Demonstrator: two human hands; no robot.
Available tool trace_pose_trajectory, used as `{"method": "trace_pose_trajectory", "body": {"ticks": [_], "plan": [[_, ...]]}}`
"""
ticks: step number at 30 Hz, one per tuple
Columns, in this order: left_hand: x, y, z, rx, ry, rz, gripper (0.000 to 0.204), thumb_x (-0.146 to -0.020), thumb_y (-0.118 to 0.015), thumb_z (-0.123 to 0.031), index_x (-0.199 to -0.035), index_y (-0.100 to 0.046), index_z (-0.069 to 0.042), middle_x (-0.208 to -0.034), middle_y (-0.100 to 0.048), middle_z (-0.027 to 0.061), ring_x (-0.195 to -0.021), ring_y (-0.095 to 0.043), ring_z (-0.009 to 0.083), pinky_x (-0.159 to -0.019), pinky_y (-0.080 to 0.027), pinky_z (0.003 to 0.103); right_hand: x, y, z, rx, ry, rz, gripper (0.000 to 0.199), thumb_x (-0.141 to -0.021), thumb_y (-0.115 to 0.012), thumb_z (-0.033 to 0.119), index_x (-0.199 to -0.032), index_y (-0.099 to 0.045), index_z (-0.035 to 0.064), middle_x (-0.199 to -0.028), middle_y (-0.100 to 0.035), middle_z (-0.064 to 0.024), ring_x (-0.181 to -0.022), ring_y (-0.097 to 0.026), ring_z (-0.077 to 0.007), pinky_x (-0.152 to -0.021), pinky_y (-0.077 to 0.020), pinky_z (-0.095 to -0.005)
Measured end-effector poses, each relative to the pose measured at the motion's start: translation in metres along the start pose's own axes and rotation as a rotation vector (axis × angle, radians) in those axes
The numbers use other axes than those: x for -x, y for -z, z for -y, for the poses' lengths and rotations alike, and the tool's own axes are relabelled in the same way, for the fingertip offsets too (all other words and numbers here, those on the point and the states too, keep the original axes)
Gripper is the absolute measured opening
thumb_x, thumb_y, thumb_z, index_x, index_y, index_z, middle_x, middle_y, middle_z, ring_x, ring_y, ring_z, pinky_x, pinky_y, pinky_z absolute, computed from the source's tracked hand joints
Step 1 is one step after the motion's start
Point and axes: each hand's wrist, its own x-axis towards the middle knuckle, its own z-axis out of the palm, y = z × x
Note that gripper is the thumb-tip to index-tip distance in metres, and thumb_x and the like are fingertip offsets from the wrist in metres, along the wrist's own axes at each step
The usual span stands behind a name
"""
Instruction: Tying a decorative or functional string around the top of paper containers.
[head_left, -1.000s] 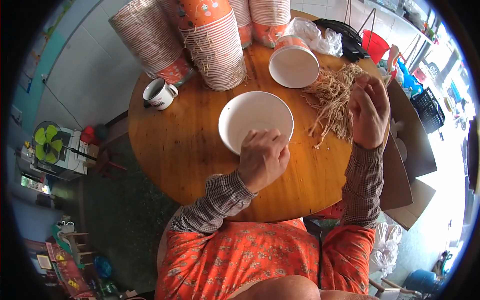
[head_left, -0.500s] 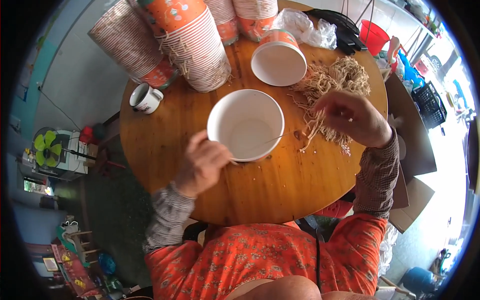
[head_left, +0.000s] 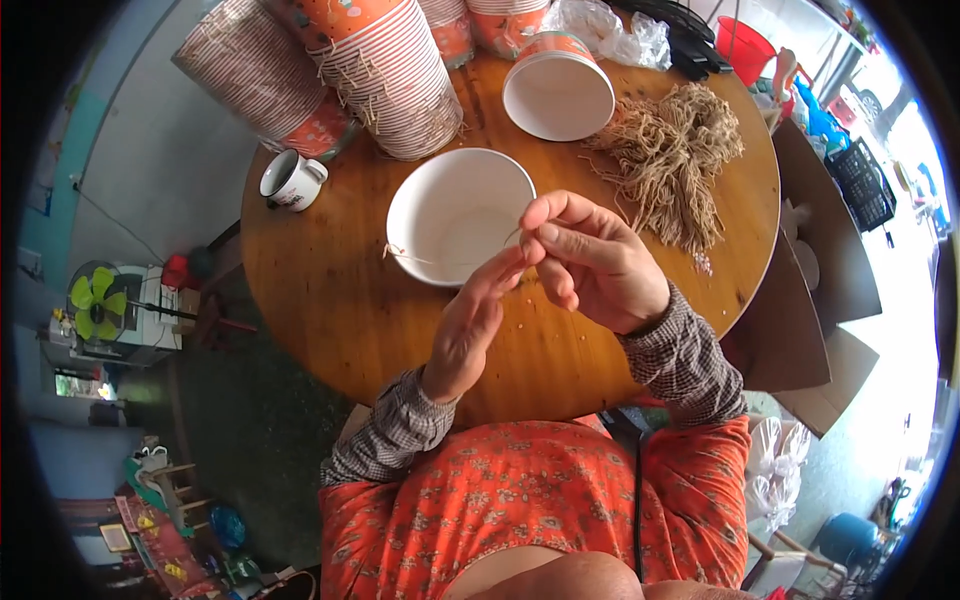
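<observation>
A white-lined paper bucket (head_left: 450, 205) stands on the round wooden table in front of me. A thin straw-coloured string (head_left: 410, 260) hangs at its left rim and runs across its inside toward my hands. At the bucket's right front edge, my right hand (head_left: 605, 262) pinches the string's end between thumb and fingertips. My left hand (head_left: 472, 330) meets it there, fingertips pressed together on the string; its thumb is mostly hidden. Another paper bucket (head_left: 558, 95), orange outside, lies on its side behind. To the right is a tangled pile of string (head_left: 690, 165).
Tall stacks of paper buckets (head_left: 395, 85) stand at the far left, some in clear plastic, with string pieces hanging off one. An enamel mug (head_left: 293, 182) sits near the left edge. Crumpled plastic (head_left: 610, 35) lies at the back; an open cardboard box (head_left: 800, 270) stands right of the table.
My right hand has come left from the string pile to the bucket. My left hand has left the bucket's left rim and moved right to meet it. The bucket has shifted slightly left in view.
</observation>
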Motion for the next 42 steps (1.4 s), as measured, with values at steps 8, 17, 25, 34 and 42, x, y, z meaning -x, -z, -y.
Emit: {"method": "trace_pose_trajectory", "body": {"ticks": [8, 17, 25, 34, 42], "plan": [[0.023, -0.002, -0.009, 0.809, 0.738, 0.016, 0.049, -0.102, -0.039, -0.037, -0.121, -0.054, 0.006, -0.096, -0.065, 0.0101, -0.088, -0.065, 0.0200, -0.086, -0.052, 0.037, 0.032, 0.019, -0.023, -0.018, 0.203, -0.187, 0.015, -0.098, -0.050, 0.007, -0.110, -0.056, 0.0018, -0.090, -0.063, -0.0040, -0.068, -0.060, -0.0088, -0.060, -0.0514, -0.0217], [0.022, -0.002, -0.031, -0.426, 0.374, 0.187, 0.014, -0.094, -0.058, -0.011, -0.094, -0.064, 0.001, -0.063, -0.060, 0.0038, -0.058, -0.057, 0.0074, -0.053, -0.046, 0.024, 0.075, 0.003, -0.046, 0.966, 0.371, -0.437, 0.028, -0.088, -0.050, -0.008, -0.112, -0.060, 0.0019, -0.116, -0.059, -0.0075, -0.076, -0.063, -0.0101, -0.061, -0.0502, -0.0225], [0.011, 0.009, -0.041, -0.511, 0.320, 0.173, 0.017, -0.096, -0.055, -0.013, -0.089, -0.063, 0.000, -0.064, -0.058, 0.0021, -0.058, -0.055, 0.0067, -0.053, -0.044, 0.023, 0.060, 0.012, -0.079, 0.873, 0.046, -0.344, 0.013, -0.095, -0.059, 0.013, -0.100, -0.060, 0.0005, -0.079, -0.060, 0.0000, -0.070, -0.055, -0.0042, -0.062, -0.0466, -0.0213], [0.019, 0.013, -0.021, -0.362, 0.243, 0.014, 0.040, -0.101, -0.047, -0.031, -0.081, -0.057, 0.001, -0.066, -0.052, 0.0037, -0.060, -0.051, 0.0102, -0.055, -0.041, 0.025, 0.051, 0.011, -0.084, 0.800, 0.210, -0.396, 0.007, -0.091, -0.065, 0.008, -0.090, -0.061, 0.0013, -0.074, -0.057, 0.0028, -0.067, -0.051, -0.0017, -0.059, -0.0435, -0.0196], [0.010, 0.005, -0.020, -0.801, -0.190, -0.058, 0.008, -0.087, -0.061, 0.002, -0.091, -0.054, 0.000, -0.081, -0.054, 0.0133, -0.072, -0.056, 0.0297, -0.062, -0.047, 0.036, 0.041, 0.002, -0.080, 0.675, 0.116, -0.472, 0.010, -0.089, -0.066, 0.009, -0.093, -0.061, 0.0014, -0.076, -0.059, 0.0022, -0.067, -0.056, -0.0035, -0.059, -0.0450, -0.0205]]}}
